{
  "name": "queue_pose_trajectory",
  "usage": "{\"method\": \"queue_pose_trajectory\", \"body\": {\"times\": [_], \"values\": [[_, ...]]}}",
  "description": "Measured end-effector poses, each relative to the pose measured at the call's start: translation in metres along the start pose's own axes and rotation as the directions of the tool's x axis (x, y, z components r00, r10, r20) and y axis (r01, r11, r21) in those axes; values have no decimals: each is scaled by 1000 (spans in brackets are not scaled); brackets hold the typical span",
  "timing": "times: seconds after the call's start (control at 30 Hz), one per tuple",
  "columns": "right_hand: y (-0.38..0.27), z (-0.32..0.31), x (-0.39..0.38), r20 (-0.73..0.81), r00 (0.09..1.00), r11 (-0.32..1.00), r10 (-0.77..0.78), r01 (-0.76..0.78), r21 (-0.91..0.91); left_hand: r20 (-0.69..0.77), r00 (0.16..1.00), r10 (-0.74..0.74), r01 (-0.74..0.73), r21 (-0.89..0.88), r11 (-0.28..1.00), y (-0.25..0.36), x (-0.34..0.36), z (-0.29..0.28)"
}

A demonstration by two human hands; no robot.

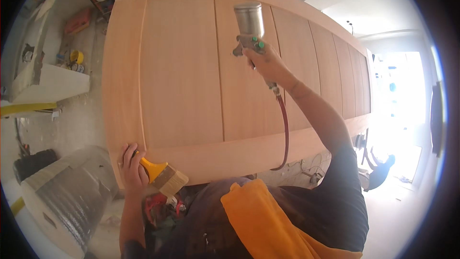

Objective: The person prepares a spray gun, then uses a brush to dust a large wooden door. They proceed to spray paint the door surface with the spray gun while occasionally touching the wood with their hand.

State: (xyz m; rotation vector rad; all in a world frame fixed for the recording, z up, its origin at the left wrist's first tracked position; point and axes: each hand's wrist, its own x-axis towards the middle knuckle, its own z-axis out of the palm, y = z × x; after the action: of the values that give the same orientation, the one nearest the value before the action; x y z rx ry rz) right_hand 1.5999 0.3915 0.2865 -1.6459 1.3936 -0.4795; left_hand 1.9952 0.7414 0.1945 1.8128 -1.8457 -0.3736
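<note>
A large panelled wooden door (182, 72) lies across the view in front of me, pale brown with long grooves. In my right hand (268, 62) is a spray gun (249, 24) with a metal cup on top and green knobs, raised over the door's panels. A dark red hose (286, 134) runs from its handle down past the door's near edge. At the door's near left corner my left hand (132, 168) is closed round a wide paintbrush (165, 176) with a yellow handle and pale bristles, which point toward me.
A big wrapped roll (67, 196) stands on the floor at the left, beside a dark roll (36, 163). Farther left is a white bench (57, 84) holding a yellow tape roll (76, 57). A red case (77, 22) sits behind. Cables (314, 168) lie beyond the door's near edge.
</note>
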Motion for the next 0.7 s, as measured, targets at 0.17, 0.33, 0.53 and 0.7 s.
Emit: {"method": "queue_pose_trajectory", "body": {"times": [0.17, 0.33, 0.53, 0.7], "values": [[6, 17, -76, 43, 995, 996, 90, -90, -1, -31, 998, 62, -63, -10, 998, -9, -2, 7], [14, 27, -146, 101, 993, 996, 68, -74, 56, -42, 997, 63, -63, 4, 998, -10, -3, 9], [2, 41, -200, 296, 931, 975, 215, -220, -15, -31, 997, 66, -66, 8, 998, -11, -3, 8], [4, 57, -185, 290, 939, 981, 184, -193, 3, -32, 998, 49, -49, -5, 999, -15, -6, 9]]}}
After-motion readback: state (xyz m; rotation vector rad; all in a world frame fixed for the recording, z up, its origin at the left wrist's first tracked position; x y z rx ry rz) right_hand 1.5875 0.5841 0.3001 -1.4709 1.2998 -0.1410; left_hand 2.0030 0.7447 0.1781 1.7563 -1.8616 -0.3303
